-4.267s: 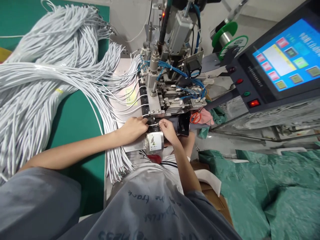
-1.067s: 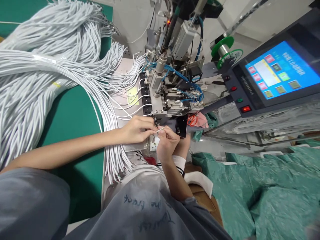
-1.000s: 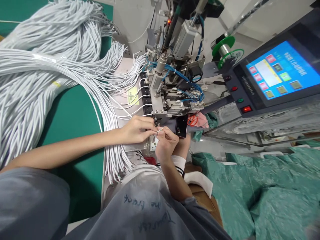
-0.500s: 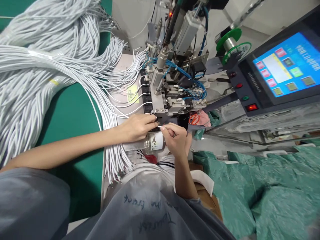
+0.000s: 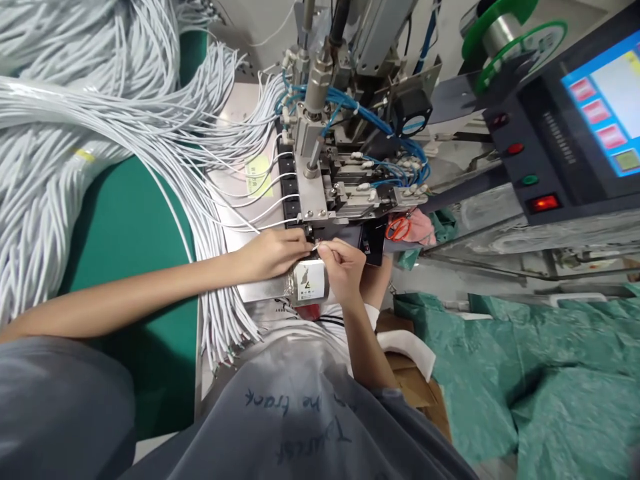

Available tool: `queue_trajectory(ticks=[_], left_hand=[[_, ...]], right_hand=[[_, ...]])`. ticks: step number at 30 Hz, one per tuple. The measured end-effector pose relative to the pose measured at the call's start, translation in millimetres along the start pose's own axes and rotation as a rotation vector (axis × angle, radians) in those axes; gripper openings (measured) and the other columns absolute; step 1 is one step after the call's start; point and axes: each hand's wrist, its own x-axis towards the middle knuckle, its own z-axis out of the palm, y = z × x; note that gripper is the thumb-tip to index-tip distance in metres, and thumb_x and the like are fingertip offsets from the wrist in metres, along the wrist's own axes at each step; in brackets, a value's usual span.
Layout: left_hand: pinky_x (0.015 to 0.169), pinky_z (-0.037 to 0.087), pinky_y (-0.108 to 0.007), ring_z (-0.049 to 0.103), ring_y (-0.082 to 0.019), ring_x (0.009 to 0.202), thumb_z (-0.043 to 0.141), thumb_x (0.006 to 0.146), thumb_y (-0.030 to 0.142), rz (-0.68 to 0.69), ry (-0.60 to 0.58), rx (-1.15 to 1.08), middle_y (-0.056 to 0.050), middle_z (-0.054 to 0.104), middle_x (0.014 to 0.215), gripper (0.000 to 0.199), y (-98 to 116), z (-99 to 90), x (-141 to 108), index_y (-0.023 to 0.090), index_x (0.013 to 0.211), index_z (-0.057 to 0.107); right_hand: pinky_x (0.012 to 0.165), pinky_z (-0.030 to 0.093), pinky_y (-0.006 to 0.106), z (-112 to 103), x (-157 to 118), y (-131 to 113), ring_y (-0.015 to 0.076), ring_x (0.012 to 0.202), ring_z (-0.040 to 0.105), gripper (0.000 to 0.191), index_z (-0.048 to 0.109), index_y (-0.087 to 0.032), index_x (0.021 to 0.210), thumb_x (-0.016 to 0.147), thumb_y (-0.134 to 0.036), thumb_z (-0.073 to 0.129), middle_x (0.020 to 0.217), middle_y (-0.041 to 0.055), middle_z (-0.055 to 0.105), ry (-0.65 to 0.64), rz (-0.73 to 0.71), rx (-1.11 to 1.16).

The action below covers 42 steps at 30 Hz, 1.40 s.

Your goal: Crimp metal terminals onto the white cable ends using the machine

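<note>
My left hand [image 5: 275,253] pinches a white cable near its end, just below the front edge of the machine [image 5: 313,193]. Close on its right, my right hand [image 5: 344,267] has thumb and forefinger pressed together at the cable's tip [image 5: 315,247]. The fingertips of both hands nearly meet, and the fine wire ends between them are too small to make out. Under the hands sits a clear container with a white label [image 5: 311,280]. Several white cables [image 5: 273,213] run into black slots on the machine's left side.
Large bundles of white cable [image 5: 95,120] cover the green table [image 5: 120,227] at left. A control panel [image 5: 545,143] and a green spool [image 5: 500,33] stand upper right. Orange-handled scissors [image 5: 397,229] lie beside a pink cloth [image 5: 421,229]. Green plastic sheeting [image 5: 480,373] fills the lower right.
The view has shifted closer to the machine, and the panel sits farther right. My right hand's fingers have closed in nearer to my left fingertips, leaving less of the cable tip showing.
</note>
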Motion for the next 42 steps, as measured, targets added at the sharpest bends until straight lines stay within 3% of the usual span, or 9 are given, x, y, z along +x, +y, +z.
queue_trajectory(ticks=[5, 11, 21, 30, 35, 42], left_hand=[[0.059, 0.048, -0.024, 0.056, -0.013, 0.069, 0.037, 0.088, 0.009, -0.058, -0.152, 0.266, -0.012, 0.056, 0.092, 0.034, -4, 5.6, -1, 0.007, 0.117, 0.056], [0.056, 0.047, -0.024, 0.052, -0.012, 0.063, 0.034, 0.087, 0.007, -0.043, -0.243, 0.312, -0.011, 0.053, 0.09, 0.041, 1, 2.2, 3, 0.006, 0.125, 0.049], [0.05, 0.044, -0.023, 0.051, -0.013, 0.061, 0.038, 0.079, 0.001, -0.025, -0.272, 0.433, -0.009, 0.051, 0.085, 0.046, 2, 2.5, 4, 0.006, 0.123, 0.051], [0.053, 0.047, -0.026, 0.054, -0.015, 0.064, 0.038, 0.084, 0.005, -0.035, -0.336, 0.456, -0.01, 0.052, 0.088, 0.04, 4, -2.5, 9, 0.007, 0.123, 0.049], [0.055, 0.048, -0.028, 0.057, -0.019, 0.071, 0.038, 0.083, 0.002, 0.009, -0.38, 0.57, -0.011, 0.053, 0.089, 0.04, 6, -1.7, 10, 0.003, 0.121, 0.048], [0.056, 0.048, -0.027, 0.057, -0.017, 0.073, 0.035, 0.086, 0.001, 0.092, -0.4, 0.713, -0.012, 0.056, 0.088, 0.031, 13, -1.1, 11, 0.004, 0.112, 0.052]], right_hand=[[0.052, 0.03, 0.025, -3, 7, 25, 0.0102, 0.056, 0.04, 0.02, 0.065, -0.016, 0.066, 0.077, -0.031, 0.058, 0.059, -0.0019, 0.046, -0.028, 0.156, 0.079], [0.054, 0.033, 0.023, 4, 2, 42, 0.0093, 0.055, 0.041, 0.017, 0.062, -0.016, 0.067, 0.07, -0.032, 0.064, 0.058, -0.0035, 0.049, 0.024, 0.382, 0.283], [0.045, 0.025, 0.021, 2, 10, 37, 0.0075, 0.047, 0.033, 0.016, 0.056, -0.018, 0.068, 0.073, -0.032, 0.06, 0.051, -0.0067, 0.04, -0.071, 0.447, 0.316], [0.044, 0.022, 0.022, -3, 17, 35, 0.007, 0.045, 0.032, 0.016, 0.056, -0.016, 0.064, 0.068, -0.031, 0.062, 0.046, -0.0068, 0.039, -0.111, 0.511, 0.327], [0.042, 0.017, 0.021, -6, 21, 32, 0.0057, 0.043, 0.026, 0.018, 0.053, -0.017, 0.062, 0.068, -0.031, 0.061, 0.044, -0.0081, 0.035, -0.209, 0.608, 0.374], [0.041, 0.022, 0.021, 0, 15, 37, 0.0072, 0.045, 0.033, 0.02, 0.05, -0.018, 0.064, 0.072, -0.035, 0.055, 0.05, -0.0059, 0.04, -0.146, 0.585, 0.378]])
